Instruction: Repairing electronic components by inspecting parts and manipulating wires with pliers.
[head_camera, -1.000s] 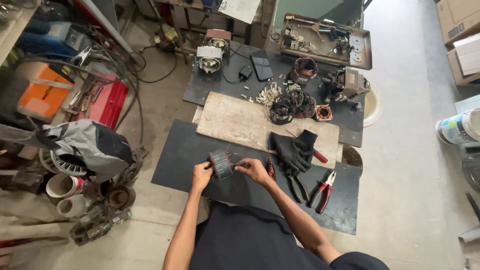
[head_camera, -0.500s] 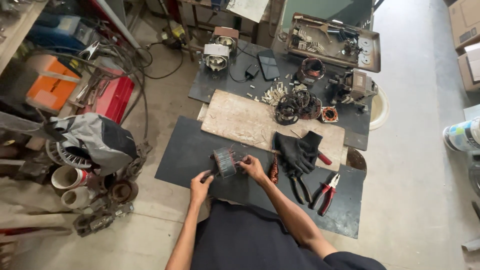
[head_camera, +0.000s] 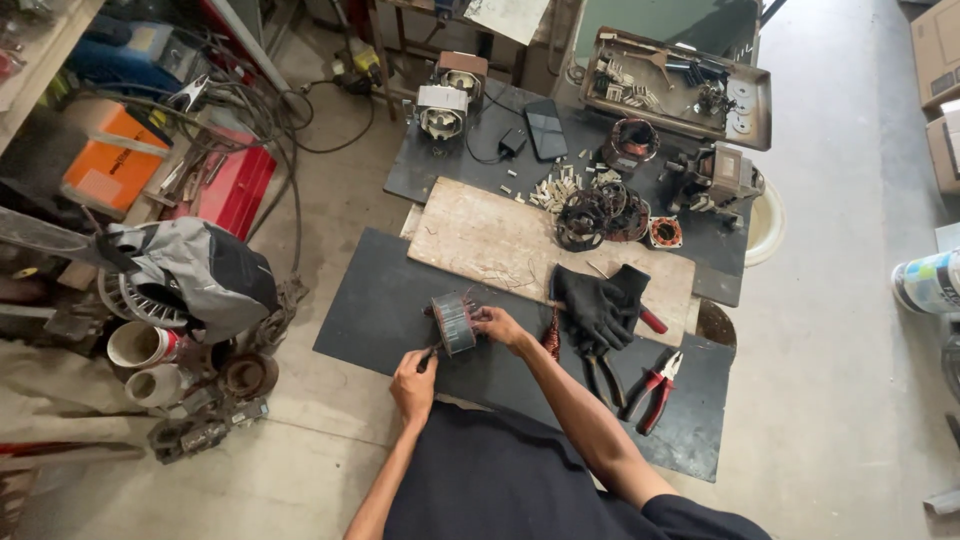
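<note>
We steady the motor core (head_camera: 455, 322) on the black mat (head_camera: 370, 310) with our right hand (head_camera: 498, 325) clasped around it, while our left hand (head_camera: 413, 382) grips a small tool (head_camera: 428, 358). A slip could gouge the windings or our fingers.

The mat (head_camera: 380, 320) is dark grey, the board (head_camera: 500, 240) pale and scuffed. Black gloves (head_camera: 592, 300) lie beside red-handled pliers (head_camera: 655, 388). The motor core (head_camera: 455, 322) is grey with copper-red windings. A red toolbox (head_camera: 235, 185) and orange case (head_camera: 105, 160) stand apart.
</note>
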